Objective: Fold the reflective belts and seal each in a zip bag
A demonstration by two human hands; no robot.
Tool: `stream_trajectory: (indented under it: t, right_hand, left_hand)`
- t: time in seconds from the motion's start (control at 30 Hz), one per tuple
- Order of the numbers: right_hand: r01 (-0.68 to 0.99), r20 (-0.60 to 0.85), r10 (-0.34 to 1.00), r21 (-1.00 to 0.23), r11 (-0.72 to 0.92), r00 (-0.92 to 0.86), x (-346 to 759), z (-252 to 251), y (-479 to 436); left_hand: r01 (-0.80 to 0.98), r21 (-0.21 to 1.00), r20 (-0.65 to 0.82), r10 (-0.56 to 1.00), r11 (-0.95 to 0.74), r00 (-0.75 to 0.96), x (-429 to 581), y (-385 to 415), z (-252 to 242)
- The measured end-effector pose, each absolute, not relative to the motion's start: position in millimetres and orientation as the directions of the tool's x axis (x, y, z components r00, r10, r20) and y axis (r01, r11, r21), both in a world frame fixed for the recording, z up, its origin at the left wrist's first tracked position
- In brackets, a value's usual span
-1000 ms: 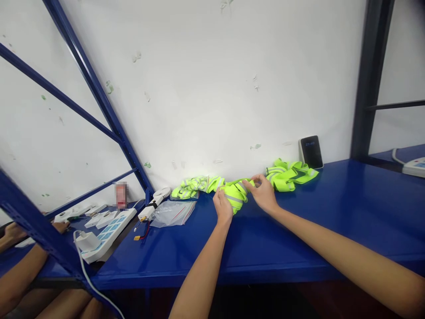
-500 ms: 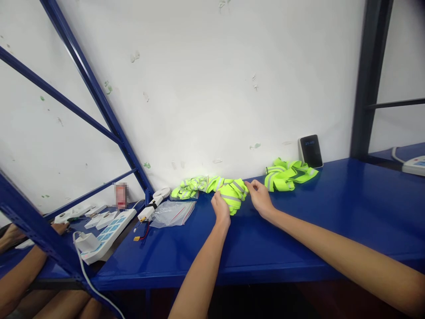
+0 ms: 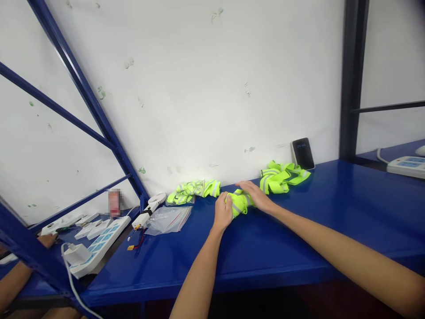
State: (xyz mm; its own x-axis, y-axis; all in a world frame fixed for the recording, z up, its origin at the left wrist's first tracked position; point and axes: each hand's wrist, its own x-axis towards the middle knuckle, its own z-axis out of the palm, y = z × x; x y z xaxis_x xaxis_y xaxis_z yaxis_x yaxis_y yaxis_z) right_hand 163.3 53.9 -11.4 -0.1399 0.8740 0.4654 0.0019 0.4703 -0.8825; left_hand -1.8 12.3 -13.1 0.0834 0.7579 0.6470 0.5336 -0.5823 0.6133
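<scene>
I see the yellow vest (image 3: pixel 239 205) bunched on the blue shelf (image 3: pixel 299 239) near the wall (image 3: pixel 212 110), its long axis running left to right between my hands, with the left hand (image 3: pixel 223 213) in a closed grip on its left end and the right hand (image 3: pixel 255 196) flat over its right.

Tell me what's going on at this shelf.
A person handles a bunched neon vest on the blue shelf. The left hand grips its left end, closed around the cloth. The right hand lies open on top. A second vest lies by the wall to the left and a third vest to the right, both untouched. A clear bag sits further left.
</scene>
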Motion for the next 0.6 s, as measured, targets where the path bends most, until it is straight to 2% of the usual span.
stream_trajectory:
  t: [0.07,0.13,0.27,0.37,0.53,0.6]
  right_hand:
    - [-0.035,0.444,0.864,-0.893,0.449,-0.238,160,-9,47]
    - [-0.089,0.401,0.866,-0.915,0.393,-0.299,153,-10,40]
    - [-0.172,0.401,0.868,-0.915,0.365,-0.294,142,-12,29]
    - [-0.178,0.399,0.851,-0.917,0.358,-0.342,140,-11,21]
    - [-0.085,0.485,0.758,-0.861,0.502,-0.436,143,-2,12]
    - [-0.043,0.517,0.706,-0.82,0.571,-0.485,143,1,10]
  left_hand:
    - [0.535,0.618,0.648,0.758,-0.577,0.069,-3,13,-15]
    - [0.495,0.676,0.629,0.777,-0.546,-0.002,-5,14,-17]
    - [0.308,0.814,0.56,0.807,-0.493,-0.187,-6,12,-16]
    - [0.196,0.856,0.515,0.824,-0.479,-0.235,-7,12,-15]
    - [0.023,0.933,0.342,0.861,-0.36,-0.377,-13,18,-18]
    - [-0.055,0.946,0.278,0.888,-0.319,-0.367,-16,20,-22]
